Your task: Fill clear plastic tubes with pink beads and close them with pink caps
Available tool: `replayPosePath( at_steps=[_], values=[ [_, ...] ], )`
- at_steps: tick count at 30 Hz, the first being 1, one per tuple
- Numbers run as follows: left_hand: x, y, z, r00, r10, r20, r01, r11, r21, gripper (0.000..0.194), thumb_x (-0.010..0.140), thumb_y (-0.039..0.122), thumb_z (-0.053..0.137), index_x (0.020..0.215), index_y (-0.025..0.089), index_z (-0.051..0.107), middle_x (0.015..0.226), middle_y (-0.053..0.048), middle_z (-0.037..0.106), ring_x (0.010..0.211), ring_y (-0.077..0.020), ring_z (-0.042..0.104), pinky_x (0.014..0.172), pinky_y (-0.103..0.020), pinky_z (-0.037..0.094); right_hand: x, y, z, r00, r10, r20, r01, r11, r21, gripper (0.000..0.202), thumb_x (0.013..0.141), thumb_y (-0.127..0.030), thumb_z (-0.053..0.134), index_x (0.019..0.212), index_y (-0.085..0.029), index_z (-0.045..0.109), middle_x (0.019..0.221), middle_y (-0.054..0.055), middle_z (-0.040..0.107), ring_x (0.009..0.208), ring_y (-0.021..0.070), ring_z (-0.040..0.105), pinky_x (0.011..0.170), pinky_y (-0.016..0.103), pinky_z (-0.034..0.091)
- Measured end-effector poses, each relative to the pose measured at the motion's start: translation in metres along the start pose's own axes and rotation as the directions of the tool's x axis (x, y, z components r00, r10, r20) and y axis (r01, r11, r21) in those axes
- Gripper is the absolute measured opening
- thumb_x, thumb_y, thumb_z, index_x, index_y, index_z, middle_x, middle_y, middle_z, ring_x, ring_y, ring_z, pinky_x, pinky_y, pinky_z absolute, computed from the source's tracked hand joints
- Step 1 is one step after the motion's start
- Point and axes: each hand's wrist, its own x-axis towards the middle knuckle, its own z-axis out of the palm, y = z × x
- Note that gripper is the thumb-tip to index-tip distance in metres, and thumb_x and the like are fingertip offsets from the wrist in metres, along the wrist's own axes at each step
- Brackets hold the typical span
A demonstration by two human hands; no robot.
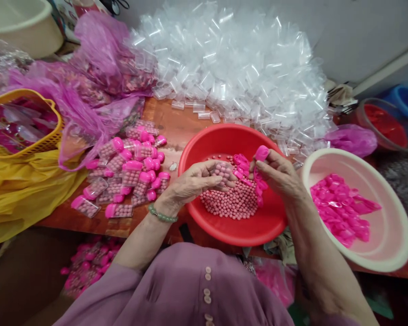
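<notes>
My left hand (pixel 204 177) is closed around a clear plastic container (pixel 222 170) filled with pink beads, above the red basin (pixel 204 140). To its right, my right hand (pixel 274 170) pinches a bright pink plastic cap (pixel 261 153) near its fingertips. The cap and the container are apart. Below both hands, many loose pink beads (pixel 233 201) lie in the basin. More pink caps (pixel 241 165) rest on the beads, some partly hidden behind my right hand's fingers.
Capped bead-filled containers (pixel 132 170) lie left of the basin. A big heap of clear containers (pixel 231 63) stands behind. At right, a white basin (pixel 399 235) holds pink caps (pixel 343 208). A yellow basket (pixel 56 131) and purple plastic bags (pixel 102 40) are at left.
</notes>
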Motion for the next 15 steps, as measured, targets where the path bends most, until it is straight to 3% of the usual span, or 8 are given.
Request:
replayPosePath(
  at_steps=[3, 7, 15],
  values=[
    [0.0, -0.002, -0.002, 0.999, -0.034, 0.035, 0.033, 0.999, 0.03, 0.031, 0.081, 0.024, 0.073, 0.11, 0.014, 0.067, 0.093, -0.008, 0.071, 0.083, -0.0163, 0.07, 0.08, -0.03, 0.056, -0.001, -0.02, 0.011, 0.994, -0.022, 0.109, 0.023, 1.0, -0.003, 0.022, 0.087, -0.041, 0.066, 0.099, -0.022, 0.066, 0.075, -0.002, 0.06, 0.062, 0.01, 0.054, 0.06, 0.023, 0.046],
    [-0.001, -0.003, -0.003, 0.994, -0.044, 0.098, 0.038, 0.998, 0.059, 0.037, 0.081, 0.029, 0.073, 0.114, 0.014, 0.067, 0.095, -0.01, 0.072, 0.08, -0.0166, 0.069, 0.082, -0.032, 0.055, 0.006, -0.037, 0.02, 0.949, -0.077, 0.306, 0.129, 0.98, -0.153, 0.024, 0.091, -0.04, 0.062, 0.103, -0.023, 0.073, 0.092, 0.003, 0.069, 0.086, 0.015, 0.063, 0.076, 0.026, 0.05],
    [-0.002, -0.002, -0.005, 0.989, -0.095, 0.115, 0.103, 0.993, -0.062, 0.023, 0.08, 0.023, 0.075, 0.097, 0.011, 0.065, 0.086, -0.008, 0.07, 0.074, -0.0141, 0.068, 0.073, -0.026, 0.056, 0.012, -0.045, 0.012, 0.925, -0.029, 0.379, 0.154, 0.94, -0.305, 0.032, 0.093, -0.042, 0.057, 0.11, -0.021, 0.074, 0.09, 0.005, 0.072, 0.087, 0.0177, 0.066, 0.076, 0.029, 0.051]
  ],
)
